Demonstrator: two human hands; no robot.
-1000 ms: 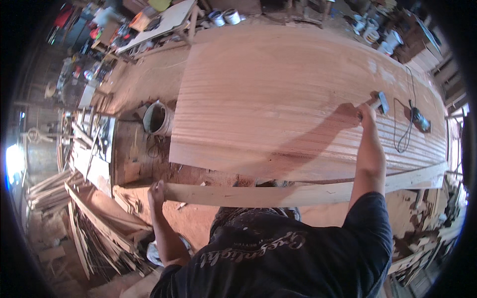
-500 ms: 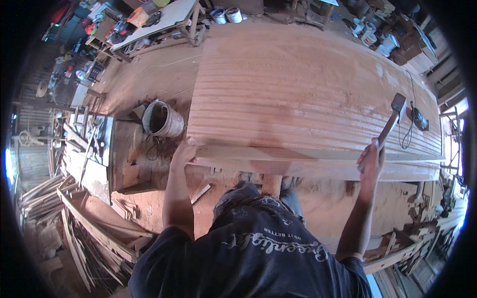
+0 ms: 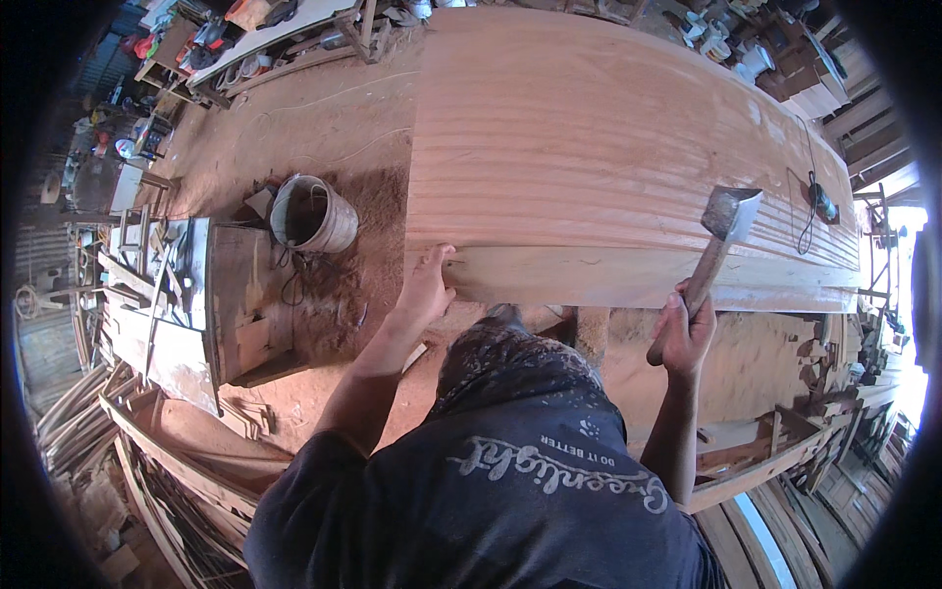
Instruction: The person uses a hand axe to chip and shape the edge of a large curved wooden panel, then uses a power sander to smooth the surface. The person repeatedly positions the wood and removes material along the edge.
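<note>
In my right hand (image 3: 685, 332) is a hatchet (image 3: 731, 211), its wooden handle wrapped by my fingers. The metal head points up and away from me, above the right half of a long plank (image 3: 579, 273). My left hand (image 3: 426, 285) grips that plank's left end, thumb and fingers on either side of it. The plank runs along the near edge of a large wooden worktop (image 3: 589, 118) marked with long parallel ridges or stripes. I cannot tell whether the plank's underside rests fully on the worktop.
A dusty bucket (image 3: 314, 214) stands left of the worktop, beside a wooden cabinet (image 3: 250, 304). A corded power tool (image 3: 822, 204) lies at the worktop's right side. Wood strips (image 3: 74, 412) are heaped at far left, and a long wooden frame (image 3: 177, 456) lies at lower left.
The hatchet has come left and nearer the plank, its head turned to show more of the blade. The plank's broad face shows more now. My view has shifted and tilted slightly.
</note>
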